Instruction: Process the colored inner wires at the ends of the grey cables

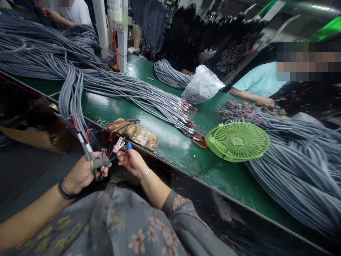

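Observation:
My left hand is closed around several grey cables near their ends, where thin coloured wires fan out. Grey wrapping covers one of its fingers. Close beside it, my right hand has its fingers pinched at a thin green wire that runs across from the left hand. A blue cover sits on one right fingertip. Just above the right fingers is a pink clothes peg, at the table edge in front of a tape-wrapped wooden block.
Long bundles of grey cable lie over the green table, with more bundles at right. A green fan stands near a plastic bag. Co-workers sit across the table. A cardboard box is below left.

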Demonstrator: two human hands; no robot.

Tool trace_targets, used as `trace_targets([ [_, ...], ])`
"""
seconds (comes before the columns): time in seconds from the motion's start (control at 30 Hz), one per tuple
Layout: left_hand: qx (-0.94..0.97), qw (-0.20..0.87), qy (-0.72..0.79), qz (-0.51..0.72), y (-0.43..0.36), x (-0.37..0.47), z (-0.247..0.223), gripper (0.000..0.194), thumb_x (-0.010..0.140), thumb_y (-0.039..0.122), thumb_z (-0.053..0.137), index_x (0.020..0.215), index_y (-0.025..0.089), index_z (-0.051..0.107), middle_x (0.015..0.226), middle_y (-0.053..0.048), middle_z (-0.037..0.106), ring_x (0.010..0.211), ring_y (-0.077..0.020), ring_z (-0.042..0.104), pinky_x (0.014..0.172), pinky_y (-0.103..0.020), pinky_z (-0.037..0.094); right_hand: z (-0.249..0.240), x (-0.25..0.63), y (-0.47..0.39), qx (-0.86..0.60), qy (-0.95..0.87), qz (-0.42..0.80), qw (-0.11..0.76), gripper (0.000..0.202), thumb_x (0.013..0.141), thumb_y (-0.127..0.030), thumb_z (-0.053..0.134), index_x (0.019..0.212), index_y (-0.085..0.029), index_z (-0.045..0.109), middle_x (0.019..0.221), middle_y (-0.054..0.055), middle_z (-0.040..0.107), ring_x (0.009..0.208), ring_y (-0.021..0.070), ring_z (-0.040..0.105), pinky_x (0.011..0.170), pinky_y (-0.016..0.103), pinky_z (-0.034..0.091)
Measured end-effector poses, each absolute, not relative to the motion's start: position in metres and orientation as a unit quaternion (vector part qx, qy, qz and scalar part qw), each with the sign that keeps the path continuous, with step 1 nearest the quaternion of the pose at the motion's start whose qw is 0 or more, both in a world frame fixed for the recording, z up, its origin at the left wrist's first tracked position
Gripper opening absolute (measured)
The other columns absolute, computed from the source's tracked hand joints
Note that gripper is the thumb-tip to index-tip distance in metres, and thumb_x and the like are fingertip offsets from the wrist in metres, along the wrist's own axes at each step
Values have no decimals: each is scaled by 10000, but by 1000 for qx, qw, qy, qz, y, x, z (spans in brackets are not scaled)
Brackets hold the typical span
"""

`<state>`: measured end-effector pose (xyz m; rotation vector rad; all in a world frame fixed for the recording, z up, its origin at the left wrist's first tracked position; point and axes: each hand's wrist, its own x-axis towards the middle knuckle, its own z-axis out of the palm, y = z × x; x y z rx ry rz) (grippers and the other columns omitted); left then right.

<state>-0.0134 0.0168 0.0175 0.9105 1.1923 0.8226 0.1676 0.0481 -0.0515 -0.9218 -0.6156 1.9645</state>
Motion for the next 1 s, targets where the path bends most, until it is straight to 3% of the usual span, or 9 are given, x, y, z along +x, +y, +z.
trace_targets([
  [0.1,404,661,524,355,21,-8,20,475,446,548,1037,527,207,716,472,-46,655,433,-144,570,437,-234,342,-52,164,55,-348,-297,777,432,563,882,-742,894,816,-219,699,715,-17,647,593,120,473,570,246,479],
  [0.23,401,660,532,348,24,-2,20,512,440,576,1044,538,200,711,466,-42,649,432,-140,570,435,-220,318,-60,155,57,-397,-362,662,523,668,786,-854,898,732,-221,695,612,-38,594,581,124,464,595,267,453],
  [0.33,406,662,528,344,25,-1,18,528,436,593,1046,535,198,710,469,-38,649,438,-135,572,444,-218,320,-63,149,59,-378,-340,682,525,697,832,-901,827,785,-210,749,641,-22,629,604,138,498,624,282,485],
  [0.47,405,662,528,346,26,-1,13,531,436,593,1048,536,203,702,483,-35,659,450,-141,593,449,-220,306,-61,143,64,-320,-250,765,500,604,902,-803,853,917,-202,800,760,18,712,688,172,595,698,314,563],
  [0.6,407,656,531,348,26,1,8,510,456,581,1035,555,207,702,489,-38,670,450,-144,595,456,-224,301,-63,141,66,-309,-204,773,515,502,941,-692,888,895,-200,800,776,30,738,740,188,640,723,309,569],
  [0.73,409,654,533,348,26,3,9,476,458,552,1024,557,203,715,481,-43,668,441,-144,581,450,-227,293,-67,140,66,-309,-190,778,513,490,957,-676,882,883,-201,787,769,24,731,733,186,643,727,311,573],
  [0.9,417,649,527,355,16,-1,13,465,483,554,1015,515,208,706,466,-56,671,427,-150,578,432,-228,301,-62,146,65,-311,-201,798,476,612,1059,-784,674,892,-202,761,789,40,747,727,188,672,694,302,591],
  [1.0,424,635,527,372,9,-4,14,430,497,535,1012,508,207,734,466,-64,680,430,-148,578,427,-228,315,-58,151,63,-311,-199,808,459,594,1100,-736,639,863,-201,738,791,36,747,680,160,639,680,285,600],
])
